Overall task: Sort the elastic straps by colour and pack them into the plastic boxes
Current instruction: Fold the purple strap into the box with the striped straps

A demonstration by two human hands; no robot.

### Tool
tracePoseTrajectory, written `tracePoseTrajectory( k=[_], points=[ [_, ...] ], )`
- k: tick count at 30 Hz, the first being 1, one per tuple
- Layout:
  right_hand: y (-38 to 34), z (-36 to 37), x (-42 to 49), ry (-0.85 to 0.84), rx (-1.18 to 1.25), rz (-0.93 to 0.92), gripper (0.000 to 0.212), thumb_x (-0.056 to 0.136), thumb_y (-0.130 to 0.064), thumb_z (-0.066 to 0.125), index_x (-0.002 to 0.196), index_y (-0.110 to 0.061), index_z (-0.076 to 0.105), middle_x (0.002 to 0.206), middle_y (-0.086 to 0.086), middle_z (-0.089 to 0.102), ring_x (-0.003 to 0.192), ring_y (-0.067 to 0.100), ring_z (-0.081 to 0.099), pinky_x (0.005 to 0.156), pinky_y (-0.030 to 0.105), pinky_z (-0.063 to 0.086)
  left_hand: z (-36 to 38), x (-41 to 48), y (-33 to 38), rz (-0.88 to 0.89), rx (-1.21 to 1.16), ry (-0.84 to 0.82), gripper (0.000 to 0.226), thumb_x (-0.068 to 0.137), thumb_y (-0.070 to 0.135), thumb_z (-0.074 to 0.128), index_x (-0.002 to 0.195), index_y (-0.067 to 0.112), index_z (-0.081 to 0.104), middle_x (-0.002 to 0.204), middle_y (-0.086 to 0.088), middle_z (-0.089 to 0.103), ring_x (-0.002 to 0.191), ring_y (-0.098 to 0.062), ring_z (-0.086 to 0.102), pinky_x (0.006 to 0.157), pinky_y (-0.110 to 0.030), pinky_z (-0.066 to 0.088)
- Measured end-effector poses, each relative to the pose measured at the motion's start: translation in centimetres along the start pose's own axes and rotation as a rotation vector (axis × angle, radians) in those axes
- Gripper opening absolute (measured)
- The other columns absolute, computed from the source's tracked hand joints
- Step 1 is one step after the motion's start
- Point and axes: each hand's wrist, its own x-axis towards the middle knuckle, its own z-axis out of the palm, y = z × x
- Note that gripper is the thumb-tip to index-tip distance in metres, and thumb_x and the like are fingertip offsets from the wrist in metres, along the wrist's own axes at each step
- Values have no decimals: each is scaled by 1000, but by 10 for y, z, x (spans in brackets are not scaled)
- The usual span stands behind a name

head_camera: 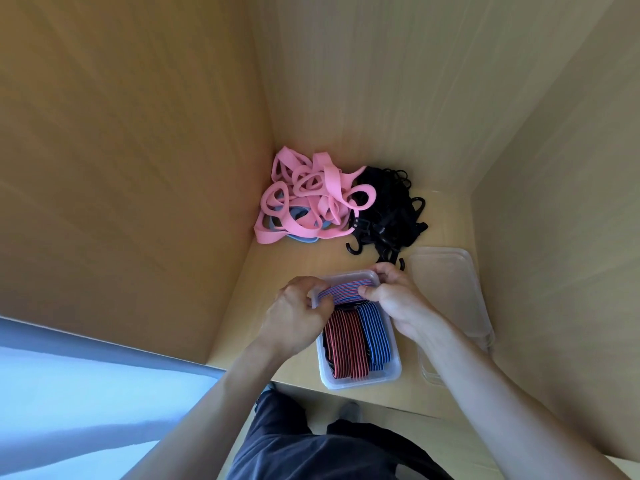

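A clear plastic box [360, 379] sits on the wooden table near its front edge. Inside lie a red-and-black striped strap bundle [344, 341] and a blue striped bundle [375, 336]. Across the box's far end, a blue-and-red striped strap [346, 291] is held by both hands: my left hand [294, 317] pinches its left end, and my right hand [398, 299] grips its right end. Further back lie a tangled heap of pink straps [311, 195] over a few light-blue ones [301, 216], and a pile of black straps with hooks [388, 209].
More clear plastic boxes or lids [450, 282] lie stacked right of the open box. Wooden walls close in the table on the left, back and right. The table's front edge [381, 398] runs just below the box, above my dark-trousered legs.
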Motion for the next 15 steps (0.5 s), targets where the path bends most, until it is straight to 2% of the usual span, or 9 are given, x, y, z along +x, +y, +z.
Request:
tracePoseTrajectory(
  k=[4,6,7,8,9,12,15],
  points=[
    [0,3,-3,24,10,0,26,87,7,68,100,-15,62,102,9,67,93,21,63,85,32,50,3,-7,6,103,103,-5,40,89,44,65,127,44,52,131,13,57,121,-13,55,92,-29,44],
    [1,2,-4,20,28,0,27,86,7,68,100,-14,62,104,10,68,95,22,64,89,36,52,1,-12,4,186,137,-111,48,93,45,61,136,53,41,152,10,42,147,-9,29,106,-37,41],
    [1,2,-5,17,36,-4,27,86,7,69,101,-14,63,104,11,69,96,23,65,91,38,53,0,-14,2,215,167,-160,50,95,47,58,139,57,37,162,7,29,152,-5,14,108,-38,38],
    [2,1,-6,14,44,-9,26,86,6,70,102,-14,64,105,10,70,97,24,66,93,39,53,-1,-16,-1,231,194,-191,51,96,49,55,141,59,34,167,6,17,153,-3,9,107,-36,37],
    [4,0,-7,9,54,-14,26,86,5,71,103,-14,65,106,10,71,98,25,67,93,39,54,-3,-16,-4,234,212,-206,51,96,51,53,142,61,31,168,5,8,152,-3,14,105,-34,37],
    [8,-6,-10,-32,111,-29,25,87,0,72,109,-13,68,108,11,73,99,25,70,85,35,55,-3,-16,-9,223,266,-209,53,95,59,51,143,63,28,168,12,-3,137,-13,47,105,-36,42],
    [11,-13,-11,-69,191,-38,22,92,-4,66,112,-11,72,106,11,75,97,23,70,84,32,52,-1,-15,-15,257,307,-192,56,94,63,48,144,64,23,166,18,-4,129,-17,55,104,-38,45]
  ],
)
